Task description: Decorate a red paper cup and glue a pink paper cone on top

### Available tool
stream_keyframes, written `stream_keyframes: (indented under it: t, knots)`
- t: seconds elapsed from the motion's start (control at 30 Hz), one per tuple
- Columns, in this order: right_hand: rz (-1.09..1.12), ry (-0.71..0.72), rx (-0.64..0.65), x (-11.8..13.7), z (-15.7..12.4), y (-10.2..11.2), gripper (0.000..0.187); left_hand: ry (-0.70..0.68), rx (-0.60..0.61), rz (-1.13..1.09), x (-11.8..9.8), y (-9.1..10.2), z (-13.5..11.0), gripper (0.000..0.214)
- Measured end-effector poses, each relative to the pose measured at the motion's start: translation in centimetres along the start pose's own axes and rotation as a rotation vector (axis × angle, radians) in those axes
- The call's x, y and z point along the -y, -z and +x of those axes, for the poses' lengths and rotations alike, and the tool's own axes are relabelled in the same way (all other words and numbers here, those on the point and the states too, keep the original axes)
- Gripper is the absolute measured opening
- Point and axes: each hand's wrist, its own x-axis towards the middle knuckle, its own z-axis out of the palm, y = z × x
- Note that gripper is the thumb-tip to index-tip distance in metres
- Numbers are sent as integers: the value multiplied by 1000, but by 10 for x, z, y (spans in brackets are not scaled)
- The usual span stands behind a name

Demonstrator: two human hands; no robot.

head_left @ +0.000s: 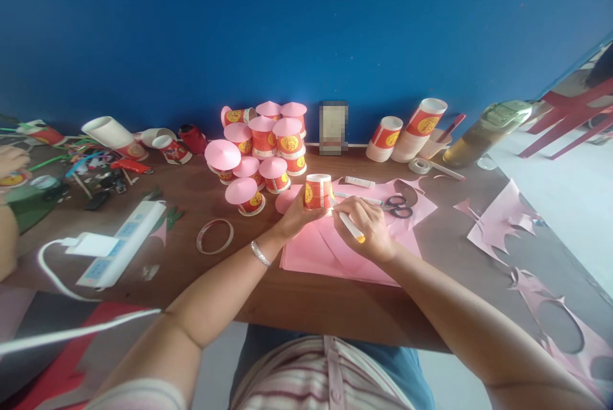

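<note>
Paper cup (317,193), red with a yellow emblem, mouth down, over the pink paper sheets (325,257) near table (306,308) centre, at 4 o'clock from the heap of pink-capped cups (262,145).

Left hand (293,215): thumb and fingers curled round the cup wall from its 8 o'clock side, pinching it lightly.

Right hand (368,230): fingers closed on a white stick (353,230) with a yellow end, its tip at the cup's 4 o'clock edge.

Scissors (400,205) lie at 3 o'clock of the cup.

Judgement: the cup is very light and thin-walled, and dents if squeezed. It is best taken at the stiffer rolled rim or base ring.

Not resolved:
- whether the stick is a pen or glue
- its tip, hidden by the fingers
- whether the cup rests on the paper or is lifted
- the cup's far side

Another person's hand (10,161) is cut off at the frame's 9 o'clock edge.
</note>
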Motion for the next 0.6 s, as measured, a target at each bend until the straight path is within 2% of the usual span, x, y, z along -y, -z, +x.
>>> stream_keyframes:
  t: [0.37,0.6]
  knots:
    - [0,3,-26,-2,0,-1,16,26,-13,3,1,1,0,44]
    - [-14,9,-71,-6,-2,-1,17,17,34,-28,0,1,0,43]
